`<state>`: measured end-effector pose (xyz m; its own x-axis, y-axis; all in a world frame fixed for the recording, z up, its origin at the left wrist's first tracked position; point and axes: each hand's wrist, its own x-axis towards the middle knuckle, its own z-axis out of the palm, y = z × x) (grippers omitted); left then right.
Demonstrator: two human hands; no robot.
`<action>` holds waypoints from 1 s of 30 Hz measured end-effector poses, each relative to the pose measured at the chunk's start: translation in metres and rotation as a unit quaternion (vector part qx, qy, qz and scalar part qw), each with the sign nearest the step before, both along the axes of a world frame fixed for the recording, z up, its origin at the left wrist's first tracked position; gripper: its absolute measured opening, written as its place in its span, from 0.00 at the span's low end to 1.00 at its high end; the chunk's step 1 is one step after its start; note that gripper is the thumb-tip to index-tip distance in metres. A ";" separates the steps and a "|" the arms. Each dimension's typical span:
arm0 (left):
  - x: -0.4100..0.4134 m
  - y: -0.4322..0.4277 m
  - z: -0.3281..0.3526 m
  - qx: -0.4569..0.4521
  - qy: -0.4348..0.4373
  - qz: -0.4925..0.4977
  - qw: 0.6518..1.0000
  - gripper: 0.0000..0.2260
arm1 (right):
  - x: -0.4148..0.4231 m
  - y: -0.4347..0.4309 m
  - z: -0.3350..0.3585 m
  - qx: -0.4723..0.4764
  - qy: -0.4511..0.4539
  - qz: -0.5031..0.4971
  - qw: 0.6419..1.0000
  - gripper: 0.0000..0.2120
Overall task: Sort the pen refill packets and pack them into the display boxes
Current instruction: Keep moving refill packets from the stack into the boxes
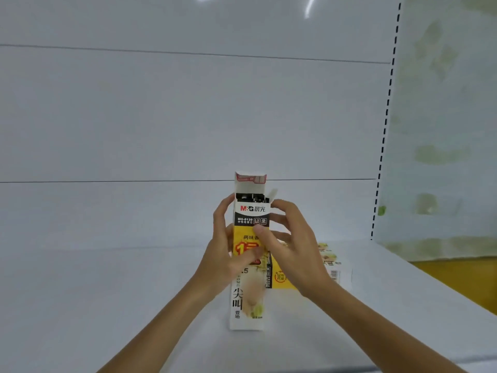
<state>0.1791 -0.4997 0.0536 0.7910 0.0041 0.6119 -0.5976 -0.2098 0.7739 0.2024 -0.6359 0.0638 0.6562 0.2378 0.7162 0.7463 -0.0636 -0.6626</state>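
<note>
A white back panel (188, 117) with 2 thin horizontal seams fills most of the view. It is bounded on the right by a slotted upright (387, 117) and a pale, translucent side panel (443, 130). Below it a white shelf (94, 292) carries the work.

1 display box (248, 300) is stood upright on the shelf near its middle, with the black, yellow and white printed face turned to the camera. A second box (333, 273) of the same print is laid flat just behind and to the right of it, partly hidden by the right wrist.

The upright box is clamped from both sides. The left hand (228, 254) is wrapped round its left edge with the thumb laid across the front. The right hand (293, 243) is curled on the right edge with the thumb pressed on the front near the black band.

The top flap (251, 180) is raised, and dark refill ends (251, 197) are seen packed in the mouth. No loose packets are seen on the shelf.

The step in hand is judged to be the closing or checking of a filled box. The next move would call for the small side tab by the right fingers to be folded in. The top flap would then be pressed down and tucked while the box is steadied upright by the left hand. Whether the box is completely full cannot be told.
</note>
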 end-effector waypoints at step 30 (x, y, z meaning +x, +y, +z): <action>0.007 0.011 0.041 -0.004 0.043 -0.011 0.999 0.14 | 0.000 -0.008 0.040 0.017 0.103 0.106 0.989 0.13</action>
